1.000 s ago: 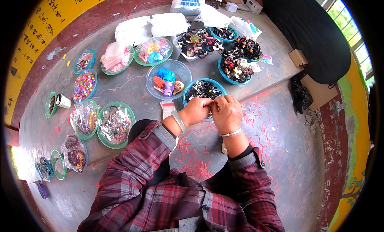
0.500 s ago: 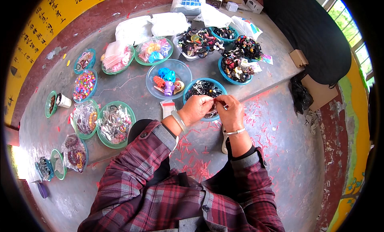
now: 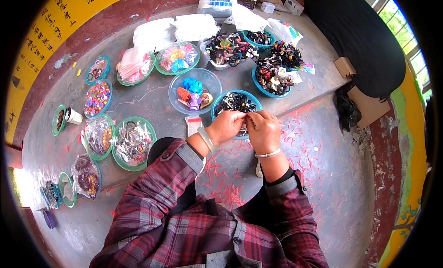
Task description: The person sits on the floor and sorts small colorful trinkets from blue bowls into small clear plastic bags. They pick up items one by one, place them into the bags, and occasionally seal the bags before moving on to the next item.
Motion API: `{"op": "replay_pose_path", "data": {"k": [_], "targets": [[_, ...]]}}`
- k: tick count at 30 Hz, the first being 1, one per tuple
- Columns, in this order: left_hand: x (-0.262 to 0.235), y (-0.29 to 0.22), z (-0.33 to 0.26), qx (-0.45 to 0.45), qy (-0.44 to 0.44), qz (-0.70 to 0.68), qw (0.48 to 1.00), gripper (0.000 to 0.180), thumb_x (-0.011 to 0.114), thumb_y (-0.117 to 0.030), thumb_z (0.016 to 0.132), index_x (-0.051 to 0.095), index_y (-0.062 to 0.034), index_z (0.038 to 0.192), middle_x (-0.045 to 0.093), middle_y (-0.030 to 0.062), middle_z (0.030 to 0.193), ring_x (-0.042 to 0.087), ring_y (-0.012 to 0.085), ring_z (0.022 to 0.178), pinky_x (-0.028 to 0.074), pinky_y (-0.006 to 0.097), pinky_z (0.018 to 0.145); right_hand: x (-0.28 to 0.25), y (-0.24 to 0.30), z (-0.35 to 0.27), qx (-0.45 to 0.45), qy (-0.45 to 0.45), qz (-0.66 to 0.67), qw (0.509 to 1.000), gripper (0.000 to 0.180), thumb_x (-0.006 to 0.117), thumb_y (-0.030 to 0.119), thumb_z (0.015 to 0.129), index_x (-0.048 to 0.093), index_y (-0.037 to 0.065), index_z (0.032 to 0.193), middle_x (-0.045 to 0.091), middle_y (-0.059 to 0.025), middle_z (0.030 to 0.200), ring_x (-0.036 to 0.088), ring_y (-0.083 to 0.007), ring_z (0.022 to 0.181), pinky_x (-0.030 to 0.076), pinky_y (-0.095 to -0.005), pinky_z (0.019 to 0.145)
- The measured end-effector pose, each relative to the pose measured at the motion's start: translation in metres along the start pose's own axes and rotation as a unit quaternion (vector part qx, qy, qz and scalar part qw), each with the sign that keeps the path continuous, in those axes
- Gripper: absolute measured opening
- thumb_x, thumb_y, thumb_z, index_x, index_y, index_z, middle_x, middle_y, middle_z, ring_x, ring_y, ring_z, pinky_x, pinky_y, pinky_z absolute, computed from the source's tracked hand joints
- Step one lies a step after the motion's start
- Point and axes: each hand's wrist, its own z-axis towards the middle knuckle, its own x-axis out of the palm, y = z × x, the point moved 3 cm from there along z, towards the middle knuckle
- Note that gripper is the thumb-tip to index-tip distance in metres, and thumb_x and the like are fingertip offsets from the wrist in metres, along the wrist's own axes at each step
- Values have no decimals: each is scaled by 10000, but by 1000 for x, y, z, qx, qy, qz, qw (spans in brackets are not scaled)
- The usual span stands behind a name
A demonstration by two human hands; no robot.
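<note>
Left hand and right hand pinch — anything held unclear — near round plastic basin.

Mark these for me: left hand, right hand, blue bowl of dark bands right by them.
Left hand point(image 3: 227, 127): head view, back of the hand.
Right hand point(image 3: 266, 133): head view, back of the hand.
Blue bowl point(image 3: 214, 112): head view, left side of the rim.

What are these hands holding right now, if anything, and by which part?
I can't tell: the left hand and right hand come together over a blue bowl, hiding anything small between their fingers.
</note>
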Motion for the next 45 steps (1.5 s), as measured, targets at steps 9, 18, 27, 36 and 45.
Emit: {"op": "replay_pose_path", "data": {"k": [9, 18, 27, 36, 45], "targets": [[-1, -5, -1, 6, 17, 48, 999, 184, 477, -94, 839, 584, 10, 946, 620, 99, 783, 561, 103, 700, 450, 244, 626, -3, 8, 1, -23, 10, -58, 998, 52, 592, 108, 634, 563, 98, 676, 524, -38, 662, 523, -231, 665, 406, -342, 595], [-1, -8, -2, 15, -55, -63, 996, 186, 487, -100, 820, 600, 6, 923, 621, 121, 724, 584, 115, 639, 456, 252, 577, -2, 5, 3, 14, -59, 28, 998, 88, 599, 27, 625, 547, 72, 680, 536, -79, 658, 529, -271, 631, 434, -354, 571], [0, 0, -2, -6, -48, -149, 988, 209, 478, -113, 844, 596, 32, 938, 631, 80, 750, 577, 85, 692, 467, 231, 615, 2, -4, 0, 163, -31, 171, 971, 64, 609, 34, 656, 576, 58, 705, 570, -84, 678, 565, -228, 611, 454, -303, 565], [1, -2, -2, -65, -13, -268, 961, 236, 465, -111, 868, 564, 58, 999, 600, 88, 905, 574, 119, 811, 497, 236, 693, 2, -11, 0, 177, -52, 195, 963, 39, 601, 31, 664, 579, 37, 696, 572, -84, 655, 568, -188, 585, 453, -274, 550], [-5, -5, 1, -104, -20, -409, 906, 246, 439, -135, 879, 545, 60, 986, 581, 129, 938, 586, 191, 859, 502, 284, 755, 3, -44, -5, 283, -52, 298, 910, 73, 597, 37, 704, 609, 19, 774, 585, -32, 652, 524, -74, 572, 421, -211, 525]]}}
